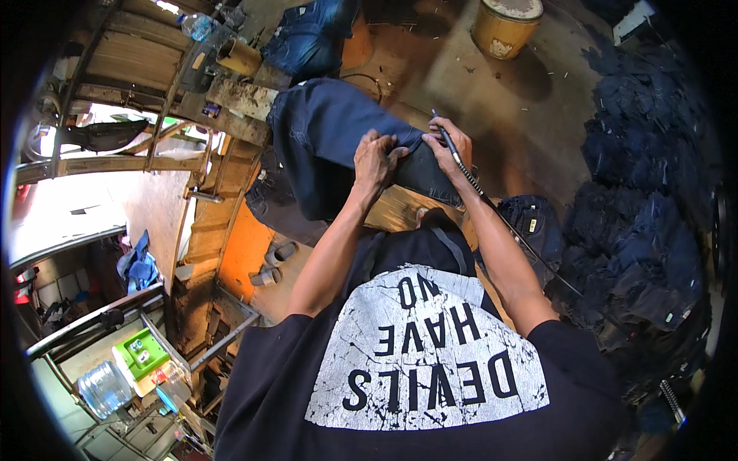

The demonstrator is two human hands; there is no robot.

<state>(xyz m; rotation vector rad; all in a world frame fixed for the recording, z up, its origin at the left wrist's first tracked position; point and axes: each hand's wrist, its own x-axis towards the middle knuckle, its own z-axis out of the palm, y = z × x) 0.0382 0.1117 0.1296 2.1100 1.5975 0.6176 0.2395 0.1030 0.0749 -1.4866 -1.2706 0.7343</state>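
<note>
The left hand (374,157) presses down on dark blue jeans (330,138) draped over a wooden counter (400,209). Its fingers (388,154) are bent and pinch a fold of the cloth near the hem, at the counter's near edge. The right hand (453,146) sits just beside it, to the right, on the same fold of denim. Its fingers (461,137) are clenched around a thin dark tool (446,138) held like a pen, with the tip pointing up and away over the cloth. A thin black cord (515,238) runs from the tool back along the right forearm and down toward the lower right.

The jeans spread from the hands toward the counter's far left, where the bulk of the cloth hangs over the edge. The part under the right hand looks darker and greyer than the rest.

To the right, on the floor, lies a big heap of dark blue jeans (646,200), with one more folded pair (534,223) just beside the right elbow. Another blue pile (311,34) lies beyond the counter, at the top. A round yellow bucket (506,27) stands on the floor at the top right of it. To the left stand rough wooden frames (146,69), and a pair of sandals (273,265) lies on the orange floor below the counter's left edge. At the lower left are a clear water jug (104,388) and a green box (142,352). The person wears a black shirt with a white print (430,361).
</note>
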